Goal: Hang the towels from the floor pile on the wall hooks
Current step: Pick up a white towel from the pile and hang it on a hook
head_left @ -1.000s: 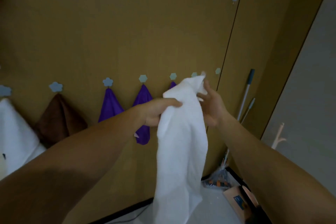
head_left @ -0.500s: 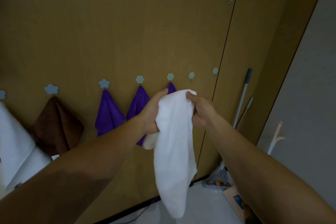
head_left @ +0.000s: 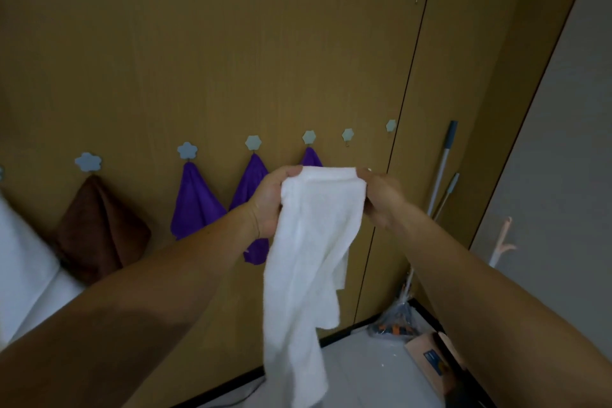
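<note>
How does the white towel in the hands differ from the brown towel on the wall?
The white towel is gripped along its top edge by the left hand and right hand; the brown towel hangs from a flower hook. The white one drapes long and narrow; the brown one fans into a triangle. Both hang limp.

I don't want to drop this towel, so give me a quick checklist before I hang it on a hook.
1. Left hand grips the white towel at its top edge: ok.
2. Right hand grips the other end of that edge: ok.
3. Bare hook right of the purple towels: ok.
4. Top edge raised to that hook: not ok, it sits lower.
5. Hanging loop on the towel: cannot tell.
</note>
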Motion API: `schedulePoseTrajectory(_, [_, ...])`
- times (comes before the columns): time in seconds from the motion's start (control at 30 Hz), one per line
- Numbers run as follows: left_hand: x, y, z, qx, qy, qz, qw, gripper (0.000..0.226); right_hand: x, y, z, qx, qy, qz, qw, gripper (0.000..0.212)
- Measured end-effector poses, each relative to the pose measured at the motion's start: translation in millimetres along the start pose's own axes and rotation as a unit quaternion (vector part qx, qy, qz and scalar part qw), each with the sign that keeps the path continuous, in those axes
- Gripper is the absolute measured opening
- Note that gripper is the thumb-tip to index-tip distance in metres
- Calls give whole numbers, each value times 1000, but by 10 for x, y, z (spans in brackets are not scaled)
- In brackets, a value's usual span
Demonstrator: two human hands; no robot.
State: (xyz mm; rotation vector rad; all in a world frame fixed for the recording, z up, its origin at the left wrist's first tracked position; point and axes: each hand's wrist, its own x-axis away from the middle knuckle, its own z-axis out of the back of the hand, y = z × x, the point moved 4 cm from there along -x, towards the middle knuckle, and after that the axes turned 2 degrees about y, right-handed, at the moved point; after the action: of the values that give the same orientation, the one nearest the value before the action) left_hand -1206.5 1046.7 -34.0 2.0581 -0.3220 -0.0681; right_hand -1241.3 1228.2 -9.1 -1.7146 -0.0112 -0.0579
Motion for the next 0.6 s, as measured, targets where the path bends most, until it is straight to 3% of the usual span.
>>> schedulePoseTrajectory(0.1, [-33,25,48,8,26,-27,999,50,79,-48,-77,-80,-86,-21,993,36])
schedulePoseTrajectory(0.17, [-71,20,91,6,45,-20,999,55,165,-24,-199,-50,-180,-48,981,36])
schedulePoseTrajectory(0.23, [-82,24,133,-6,63,-9,998,55,179,11,-283,-6,-204,-52,978,32])
schedulePoseTrajectory(0.37, [2,64,385,-35,141,13,989,43,-19,-13,-148,-36,-65,-15,997,17])
schedulePoseTrajectory(0.5, [129,214,704,-33,194,-24,980,19,-230,80,50,-4,3,-21,1000,15])
schedulePoseTrajectory(0.6, [257,293,1087,-51,294,-25,954,37,-335,87,220,3,9,-46,999,17])
